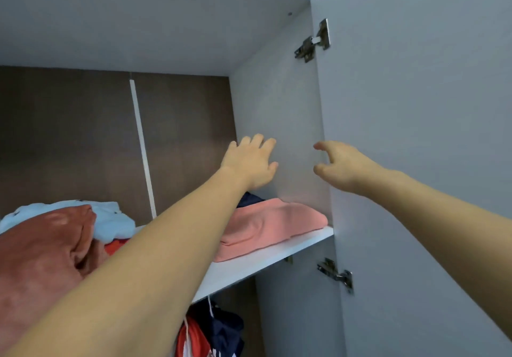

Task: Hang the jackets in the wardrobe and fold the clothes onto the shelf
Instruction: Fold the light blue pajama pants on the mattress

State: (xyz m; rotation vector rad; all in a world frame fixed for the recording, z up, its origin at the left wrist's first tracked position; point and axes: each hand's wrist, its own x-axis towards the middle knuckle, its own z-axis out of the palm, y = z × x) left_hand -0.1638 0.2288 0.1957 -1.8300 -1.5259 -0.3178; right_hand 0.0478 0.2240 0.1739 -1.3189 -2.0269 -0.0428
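Hovering both hands empty, left hand (250, 163) spread, right hand (342, 164) loosely curled; pink fold (266, 225) below my fingertips overhangs the shelf (249, 266) and might slide off.

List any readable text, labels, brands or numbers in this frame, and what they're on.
None readable.
Pink garment on the shelf: no print or tag shows.
White garment: small dark marks, too small to read as text.
Rust garment: plain.
Hinges on the door: no stamp legible.
Red and navy clothes below the shelf: white stripes, no lettering visible.
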